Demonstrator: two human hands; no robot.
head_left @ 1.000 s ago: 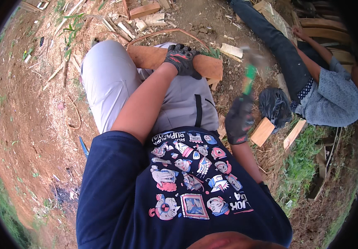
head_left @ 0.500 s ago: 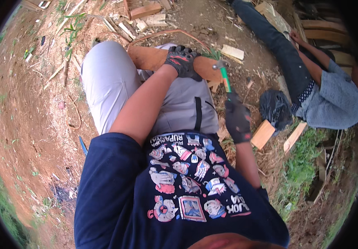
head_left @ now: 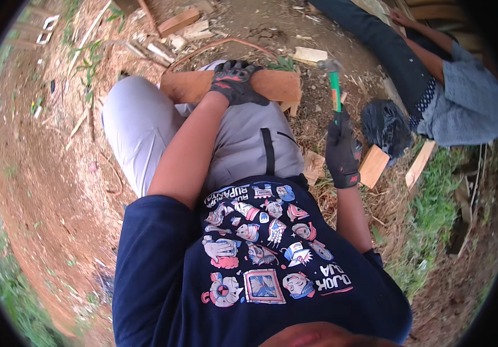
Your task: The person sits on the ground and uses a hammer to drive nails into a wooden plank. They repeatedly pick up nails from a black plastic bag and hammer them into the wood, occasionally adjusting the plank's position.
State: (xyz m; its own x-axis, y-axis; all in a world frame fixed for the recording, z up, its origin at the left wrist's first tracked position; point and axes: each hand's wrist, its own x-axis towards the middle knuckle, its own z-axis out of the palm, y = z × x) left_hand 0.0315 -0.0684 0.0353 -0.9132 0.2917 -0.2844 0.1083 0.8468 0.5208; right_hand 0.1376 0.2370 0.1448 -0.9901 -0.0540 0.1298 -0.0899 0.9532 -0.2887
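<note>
Across my thighs, near my knees, lies a short reddish-brown wooden board (head_left: 280,85). My left hand (head_left: 237,82), in a black glove with red marks, is closed over the board's middle, with its fingers bent. Off the board's right end, my gloved right hand (head_left: 342,147) grips a hammer (head_left: 335,87) by its handle. The hammer has a green handle and a grey metal head. Its head is raised apart from the board and points away from me. Part of the board is hidden under my left hand.
A black plastic bag (head_left: 385,130) and wood offcuts (head_left: 374,166) lie right of my right hand. Another person's leg (head_left: 384,55) stretches along the far right. Wood scraps (head_left: 179,21) and a curved brown strip (head_left: 226,41) lie on the dirt ahead.
The hammer has moved right, away from the board's right end, and its head now points more upright. The board shows more of its broad face. My left hand stays on it.
</note>
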